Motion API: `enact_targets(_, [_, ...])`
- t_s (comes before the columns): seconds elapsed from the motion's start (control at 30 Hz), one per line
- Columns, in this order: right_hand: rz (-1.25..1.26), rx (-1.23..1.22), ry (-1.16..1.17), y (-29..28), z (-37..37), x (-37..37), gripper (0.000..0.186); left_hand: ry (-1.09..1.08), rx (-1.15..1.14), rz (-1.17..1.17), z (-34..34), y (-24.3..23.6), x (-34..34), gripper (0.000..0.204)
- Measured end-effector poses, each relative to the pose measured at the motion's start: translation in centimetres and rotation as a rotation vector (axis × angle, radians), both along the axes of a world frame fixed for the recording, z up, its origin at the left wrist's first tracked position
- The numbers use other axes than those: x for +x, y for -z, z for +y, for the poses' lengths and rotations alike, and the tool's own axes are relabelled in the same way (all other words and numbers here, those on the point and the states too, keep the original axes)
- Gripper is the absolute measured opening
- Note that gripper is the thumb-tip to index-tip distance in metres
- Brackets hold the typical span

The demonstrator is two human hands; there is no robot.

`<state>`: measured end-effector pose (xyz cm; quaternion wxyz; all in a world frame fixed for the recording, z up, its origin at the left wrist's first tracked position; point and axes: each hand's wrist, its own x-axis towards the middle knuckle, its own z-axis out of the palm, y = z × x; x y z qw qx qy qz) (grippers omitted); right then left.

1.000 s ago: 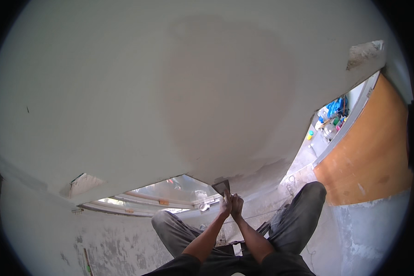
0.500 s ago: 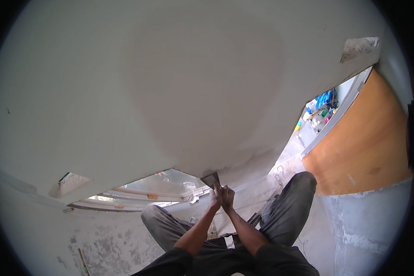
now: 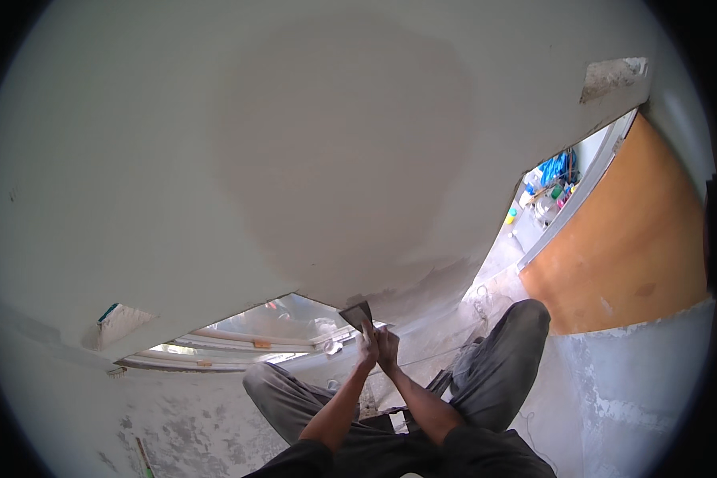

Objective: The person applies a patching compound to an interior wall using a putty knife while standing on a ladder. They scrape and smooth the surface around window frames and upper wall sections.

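Note:
My left hand (image 3: 366, 349) is closed around a putty knife whose dark, flat blade (image 3: 357, 314) points up and to the left. Close against it is my right hand (image 3: 388, 349), its fingers curled in; anything inside them is hidden. Both hands are together above my lap, between my bent knees. Beyond the blade spreads a broad, pale plastered surface (image 3: 151, 159) with a large, darker, damp-looking patch (image 3: 350, 143). The blade appears near the lower edge of this surface; I cannot tell whether it touches.
A window (image 3: 271, 327) lies left of my hands. On the right stand an orange-brown door panel (image 3: 621, 239) and an opening with a blue bundle (image 3: 559, 167) and several small items. Rough cutouts (image 3: 613, 78) mark the surface. A thin stick (image 3: 144, 458) is at lower left.
Both hands have shifted slightly left and down with the putty knife, whose blade has tilted further left. The view has turned a little.

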<state>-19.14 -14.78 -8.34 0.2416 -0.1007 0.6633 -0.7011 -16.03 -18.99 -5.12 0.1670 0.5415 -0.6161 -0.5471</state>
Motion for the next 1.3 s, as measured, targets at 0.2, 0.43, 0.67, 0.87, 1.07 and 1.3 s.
enact_targets(0.2, [0.074, 0.036, 0.005, 0.4, -0.5, -1.5, 0.047, 0.086, 0.019, 0.071, -0.6, 0.4, -1.3, 0.064])
enact_targets(0.43, [0.048, 0.082, 0.025, 2.0, 0.0, -0.1, 0.045, 0.099, 0.108, 0.030, -0.9, 2.3, -0.2, 0.066])
enact_targets(0.67, [-0.059, 0.215, 0.084, 2.8, 1.3, -0.1, 0.052, 0.099, 0.207, -0.019, 0.2, 5.4, -0.3, 0.065])
enact_targets(0.87, [0.052, 0.223, 0.022, 3.5, 1.9, -1.0, 0.053, 0.150, 0.225, 0.125, 0.4, 6.4, -0.4, 0.064])
enact_targets(1.07, [0.114, 0.249, -0.040, 3.4, 2.0, -1.1, 0.050, 0.037, 0.284, 0.101, 0.5, 7.5, -0.2, 0.067])
enact_targets(1.3, [0.117, 0.131, 0.001, 1.5, 0.5, -1.0, 0.045, -0.003, 0.119, 0.131, -0.8, 3.8, -0.4, 0.068])
